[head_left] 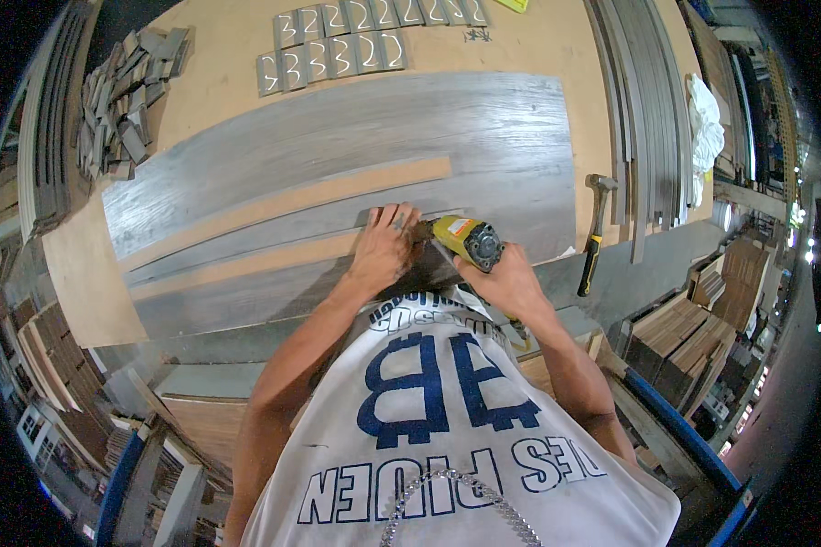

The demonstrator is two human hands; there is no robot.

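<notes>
Drill: yellow-and-black power drill [470,239] above the grey panel's near edge, its nose pointing toward 9 o'clock; whether the tip touches anything is hidden.
Right hand [513,281]: at between 4 and 5 o'clock from the drill body, its fingers clamped around the drill.
Left hand [385,246]: at 9 o'clock from the drill, just beside its nose, fingers at the panel's near edge; I cannot tell whether they pinch anything.
Panel: broad, grey, wood-grained panel [356,128] lying flat on the tan tabletop [214,73], with two long tan bands [328,194] running toward 8 o'clock.
Chalk-marked blocks: two rows of small grey blocks [342,56] at 11 o'clock from the drill.
Offcuts: loose heap of grey pieces [123,105] at 10 o'clock.
Hammer: hammer [593,246] at 3 o'clock, head away from the person.
Strips: long grey strips [643,109] at 2 o'clock, a white cloth [705,128] beside them.
</notes>
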